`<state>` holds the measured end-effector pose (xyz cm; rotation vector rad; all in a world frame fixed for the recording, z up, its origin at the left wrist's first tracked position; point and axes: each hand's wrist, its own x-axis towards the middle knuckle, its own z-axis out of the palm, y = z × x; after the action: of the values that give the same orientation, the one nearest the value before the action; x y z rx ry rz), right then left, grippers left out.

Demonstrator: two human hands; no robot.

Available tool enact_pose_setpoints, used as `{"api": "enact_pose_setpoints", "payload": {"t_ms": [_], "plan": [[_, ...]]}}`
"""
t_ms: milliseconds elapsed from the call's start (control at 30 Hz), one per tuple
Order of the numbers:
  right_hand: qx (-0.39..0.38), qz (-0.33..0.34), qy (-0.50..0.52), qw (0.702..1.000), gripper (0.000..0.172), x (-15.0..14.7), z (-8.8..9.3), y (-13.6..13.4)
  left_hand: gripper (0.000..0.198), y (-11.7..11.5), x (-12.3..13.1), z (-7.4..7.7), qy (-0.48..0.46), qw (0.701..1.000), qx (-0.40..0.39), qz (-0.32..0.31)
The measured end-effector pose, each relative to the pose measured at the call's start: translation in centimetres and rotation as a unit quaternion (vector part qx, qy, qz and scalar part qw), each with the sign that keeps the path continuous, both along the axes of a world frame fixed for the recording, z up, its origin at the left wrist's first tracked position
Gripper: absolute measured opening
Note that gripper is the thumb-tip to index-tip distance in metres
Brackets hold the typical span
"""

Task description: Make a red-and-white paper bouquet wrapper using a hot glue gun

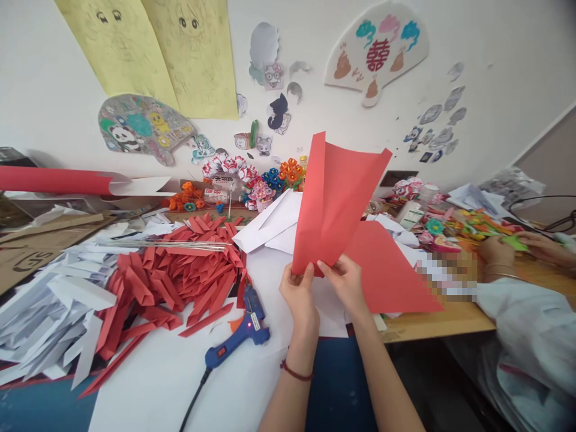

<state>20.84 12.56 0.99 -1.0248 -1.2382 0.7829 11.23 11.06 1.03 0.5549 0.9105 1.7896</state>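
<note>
Both my hands hold one red paper sheet [335, 198] upright above the table, its lower edge pinched between thumbs and fingers. My left hand [300, 295], with a red string on its wrist, grips the sheet's bottom left corner. My right hand [344, 279] pinches the bottom edge just beside it. The sheet bends along a crease and its top rises against the wall. Another red sheet [387, 273] lies flat on the table under my right hand. A blue glue gun [240, 333] rests on white paper left of my left wrist.
A heap of folded red paper strips [180, 273] and a heap of white ones [49, 306] cover the left of the table. Paper flowers [252, 180] stand at the back. White sheets [274, 225] lie behind the red one. Another person's hands [517, 249] work on green paper at the right.
</note>
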Motion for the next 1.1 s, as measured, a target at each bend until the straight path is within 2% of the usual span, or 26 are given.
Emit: {"api": "enact_pose_setpoints", "payload": {"t_ms": [133,267,500,700,800,900,1000,1100], "plan": [[-0.062,0.004,0.029,0.998,0.033,0.2,-0.1,0.2,0.021,0.2,0.0,-0.6,0.105,0.994,-0.030,0.001],[-0.082,0.005,0.039,0.996,0.036,0.5,-0.3,0.2,0.023,-0.3,0.0,-0.4,0.221,0.975,-0.029,0.008],[-0.012,-0.040,0.069,0.997,0.029,0.1,0.7,-0.4,0.022,-1.4,0.2,0.6,0.260,0.963,0.041,0.049],[-0.102,-0.018,0.079,0.991,0.040,1.1,-0.5,0.2,0.027,-0.4,0.2,-0.1,0.352,0.934,-0.051,0.036],[-0.115,-0.033,0.069,0.990,0.047,1.3,-1.0,0.4,0.034,-0.4,0.3,-0.3,0.355,0.932,-0.051,0.053],[-0.104,-0.045,0.067,0.991,0.047,1.1,-1.0,0.5,0.033,-0.6,0.4,-0.2,0.350,0.935,-0.022,0.042],[-0.077,-0.060,0.082,0.992,0.042,1.0,-0.9,0.6,0.029,-0.6,0.3,-0.3,0.291,0.956,0.027,0.021],[-0.056,-0.065,0.094,0.992,0.038,0.9,-0.6,0.5,0.024,-0.1,0.1,-0.7,0.225,0.974,0.041,-0.002]]}}
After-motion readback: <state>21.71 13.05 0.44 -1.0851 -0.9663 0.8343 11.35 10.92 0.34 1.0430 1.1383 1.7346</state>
